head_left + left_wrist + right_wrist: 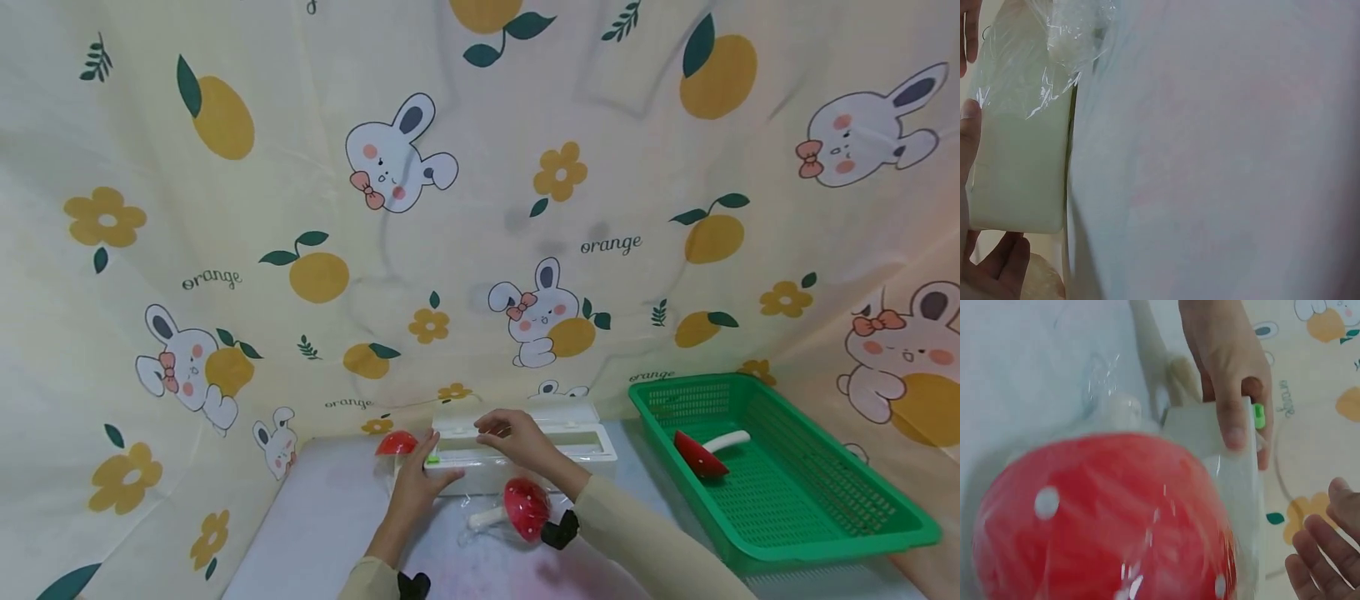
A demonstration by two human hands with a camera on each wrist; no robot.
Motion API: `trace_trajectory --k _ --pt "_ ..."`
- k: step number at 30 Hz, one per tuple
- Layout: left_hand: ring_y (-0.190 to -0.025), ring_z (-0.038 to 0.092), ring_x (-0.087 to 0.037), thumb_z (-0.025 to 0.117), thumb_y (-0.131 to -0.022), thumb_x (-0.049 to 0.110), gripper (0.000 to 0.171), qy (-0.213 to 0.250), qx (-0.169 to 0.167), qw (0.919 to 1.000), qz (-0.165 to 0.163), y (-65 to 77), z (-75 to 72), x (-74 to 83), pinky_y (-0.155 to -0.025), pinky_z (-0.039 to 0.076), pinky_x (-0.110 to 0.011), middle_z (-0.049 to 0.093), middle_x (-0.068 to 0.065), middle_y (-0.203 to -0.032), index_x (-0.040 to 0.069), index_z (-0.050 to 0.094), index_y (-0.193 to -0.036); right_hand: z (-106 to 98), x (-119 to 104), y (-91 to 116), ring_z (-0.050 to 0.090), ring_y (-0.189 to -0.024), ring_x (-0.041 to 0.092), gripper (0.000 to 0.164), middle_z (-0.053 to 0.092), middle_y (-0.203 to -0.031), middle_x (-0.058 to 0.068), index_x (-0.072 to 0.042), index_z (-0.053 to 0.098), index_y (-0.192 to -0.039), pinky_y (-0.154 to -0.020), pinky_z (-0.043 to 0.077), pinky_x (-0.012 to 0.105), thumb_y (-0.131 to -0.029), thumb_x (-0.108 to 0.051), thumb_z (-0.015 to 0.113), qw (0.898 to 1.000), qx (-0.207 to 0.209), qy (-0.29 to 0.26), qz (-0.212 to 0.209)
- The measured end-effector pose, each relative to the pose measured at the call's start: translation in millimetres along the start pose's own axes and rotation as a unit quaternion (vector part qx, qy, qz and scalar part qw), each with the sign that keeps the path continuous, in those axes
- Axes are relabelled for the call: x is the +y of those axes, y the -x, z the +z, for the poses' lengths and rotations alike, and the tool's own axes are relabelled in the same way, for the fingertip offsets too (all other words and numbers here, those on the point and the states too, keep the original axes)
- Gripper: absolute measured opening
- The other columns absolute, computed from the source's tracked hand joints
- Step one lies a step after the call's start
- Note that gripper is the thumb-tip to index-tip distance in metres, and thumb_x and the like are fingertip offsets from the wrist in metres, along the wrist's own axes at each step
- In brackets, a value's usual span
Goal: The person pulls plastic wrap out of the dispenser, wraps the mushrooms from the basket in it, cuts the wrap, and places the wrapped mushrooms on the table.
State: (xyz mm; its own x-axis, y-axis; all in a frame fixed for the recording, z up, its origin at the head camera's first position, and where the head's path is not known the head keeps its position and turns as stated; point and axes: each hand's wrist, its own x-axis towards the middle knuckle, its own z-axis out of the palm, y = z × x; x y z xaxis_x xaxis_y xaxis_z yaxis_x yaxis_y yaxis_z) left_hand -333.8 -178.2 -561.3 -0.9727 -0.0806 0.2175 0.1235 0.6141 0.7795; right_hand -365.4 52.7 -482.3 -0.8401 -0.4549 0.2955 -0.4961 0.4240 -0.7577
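A white cling film dispenser (483,482) lies on the table with its lid raised at the back. My left hand (416,483) grips its left end, thumb on the front (1233,422) and fingers behind, beside a small green slider (1259,416). Clear film (1019,87) drapes over the box front in the left wrist view. Over the box's opening hovers my right hand (517,439), fingers loosely bent, holding nothing. In front of the box lies a red toy mushroom (527,508) wrapped in clear film; its cap looms large in the right wrist view.
Another red-capped mushroom (396,443) stands behind my left hand. To the right, a green plastic basket (847,550) holds a third mushroom (701,457), lying on its side. A patterned cloth (480,233) hangs close behind the dispenser.
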Motion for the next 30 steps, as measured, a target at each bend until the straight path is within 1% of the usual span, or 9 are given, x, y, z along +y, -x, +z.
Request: trace_trajectory --k 3,6,9,13,19,23,25,28,30 --pt "-0.147 0.033 -0.032 0.082 -0.069 0.06 0.097 0.005 0.001 1.0 0.004 -1.3 -1.2 -1.5 -0.114 0.031 -0.057 0.038 -0.002 -0.159 0.026 0.044 -0.152 8.8 -1.9 -4.8 0.067 -0.092 0.011 0.025 0.074 -0.103 -0.005 -0.011 0.075 -0.114 -0.084 0.056 0.029 -0.092 -0.021 0.074 1.0 -0.004 -0.011 0.003" --pt "-0.148 0.031 -0.031 0.082 -0.069 0.059 0.097 0.018 0.001 0.9998 0.005 -1.0 -2.3 -1.4 -0.115 0.03 -0.056 0.037 -0.001 -0.16 0.026 0.044 -0.152 16.3 -4.8 -8.1 0.067 -0.091 0.01 0.022 0.074 -0.102 -0.008 -0.013 0.076 -0.112 -0.084 0.056 0.028 -0.093 -0.022 0.073 1.0 -0.015 -0.022 0.011" --pt "-0.148 0.028 -0.034 0.082 -0.072 0.055 0.095 0.031 -0.003 0.9993 0.021 0.0 -2.8 -1.1 -0.115 0.028 -0.059 0.035 -0.004 -0.161 0.022 0.043 -0.152 22.9 -5.5 -11.6 0.067 -0.09 0.009 0.018 0.075 -0.1 -0.009 -0.014 0.078 -0.109 -0.083 0.056 0.028 -0.093 -0.022 0.073 0.999 -0.02 -0.026 0.004" --pt "-0.149 0.025 -0.035 0.082 -0.077 0.049 0.09 0.038 -0.007 0.9987 0.034 1.8 -1.2 -1.7 -0.116 0.025 -0.06 0.032 -0.005 -0.162 0.02 0.043 -0.153 31.7 -2.5 -16.2 0.067 -0.086 0.008 0.018 0.075 -0.098 -0.008 -0.012 0.079 -0.106 -0.077 0.056 0.026 -0.092 -0.022 0.074 0.999 -0.032 -0.032 -0.003" --pt "-0.15 0.024 -0.035 0.082 -0.081 0.04 0.086 0.036 -0.008 0.9986 0.038 2.8 2.5 -5.2 -0.116 0.025 -0.06 0.03 -0.003 -0.163 0.021 0.04 -0.154 42.8 1.6 -20.8 0.065 -0.082 0.01 0.02 0.075 -0.095 -0.009 -0.011 0.079 -0.107 -0.074 0.055 0.025 -0.091 -0.023 0.074 0.997 -0.052 -0.04 0.028" --pt "-0.148 0.025 -0.04 0.081 -0.082 0.039 0.086 0.034 -0.008 0.9974 0.062 4.6 2.6 -6.5 -0.114 0.026 -0.063 0.031 -0.008 -0.162 0.017 0.039 -0.154 47.6 2.1 -21.9 0.063 -0.081 0.01 0.019 0.074 -0.095 -0.011 -0.013 0.079 -0.107 -0.073 0.054 0.024 -0.092 -0.024 0.074 0.997 -0.062 -0.034 0.039" --pt "-0.148 0.025 -0.04 0.08 -0.083 0.039 0.086 0.033 -0.009 0.9969 0.071 5.6 2.1 -6.1 -0.114 0.026 -0.064 0.03 -0.009 -0.162 0.015 0.039 -0.154 50.1 2.9 -23.1 0.062 -0.08 0.009 0.018 0.074 -0.094 -0.011 -0.014 0.079 -0.106 -0.072 0.053 0.024 -0.092 -0.024 0.074 0.997 -0.062 -0.029 0.036" --pt "-0.149 0.024 -0.04 0.078 -0.084 0.039 0.085 0.031 -0.013 0.9969 0.071 6.4 1.2 -4.9 -0.114 0.026 -0.063 0.028 -0.009 -0.163 0.015 0.037 -0.155 53.2 2.5 -24.7 0.061 -0.077 0.01 0.016 0.074 -0.092 -0.011 -0.015 0.08 -0.103 -0.069 0.052 0.024 -0.091 -0.024 0.075 0.997 -0.062 -0.029 0.039" --pt "-0.149 0.023 -0.039 0.078 -0.085 0.04 0.085 0.029 -0.018 0.9975 0.061 6.7 0.7 -3.7 -0.114 0.025 -0.063 0.027 -0.007 -0.164 0.017 0.036 -0.156 55.1 2.2 -25.6 0.06 -0.076 0.01 0.016 0.074 -0.09 -0.011 -0.015 0.08 -0.102 -0.068 0.052 0.024 -0.09 -0.024 0.076 0.997 -0.064 -0.031 0.039"
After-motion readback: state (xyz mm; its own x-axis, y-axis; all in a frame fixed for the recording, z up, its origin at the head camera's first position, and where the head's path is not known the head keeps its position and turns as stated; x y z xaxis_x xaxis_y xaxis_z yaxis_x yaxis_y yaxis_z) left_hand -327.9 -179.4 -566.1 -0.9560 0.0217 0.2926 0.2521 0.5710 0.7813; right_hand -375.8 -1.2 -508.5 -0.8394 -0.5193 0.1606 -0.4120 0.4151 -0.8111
